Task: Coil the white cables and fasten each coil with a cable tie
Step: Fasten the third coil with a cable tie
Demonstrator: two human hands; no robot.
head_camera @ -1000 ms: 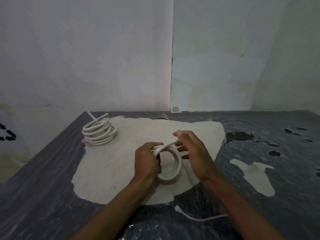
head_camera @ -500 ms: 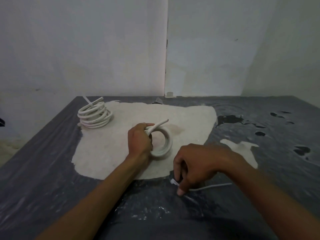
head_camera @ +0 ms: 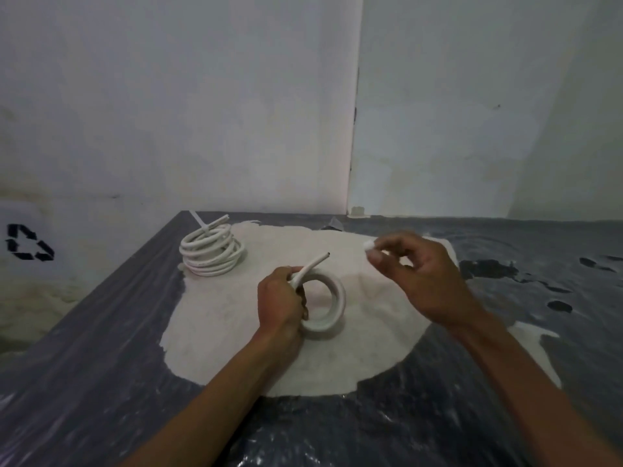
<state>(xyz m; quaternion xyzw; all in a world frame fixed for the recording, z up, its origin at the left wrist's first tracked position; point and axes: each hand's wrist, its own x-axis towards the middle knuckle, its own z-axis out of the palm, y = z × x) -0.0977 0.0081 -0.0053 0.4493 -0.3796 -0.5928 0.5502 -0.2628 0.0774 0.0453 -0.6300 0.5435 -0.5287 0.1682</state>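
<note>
White round cable coil [head_camera: 325, 303] stood upright, left hand [head_camera: 281, 303] fingers clamped on it; right hand [head_camera: 419, 276] fingers pinched small white cable tie [head_camera: 369, 245]. Best threaded through coil centre, turns kept tight.

The left hand [head_camera: 281, 303] is curled closed around the near-left side of a small white coiled cable [head_camera: 325, 306], forearm running off toward seven o'clock, while the right hand [head_camera: 423, 279], raised at two o'clock of it, pinches a small white cable-tie head [head_camera: 368, 244] at its fingertips.
</note>
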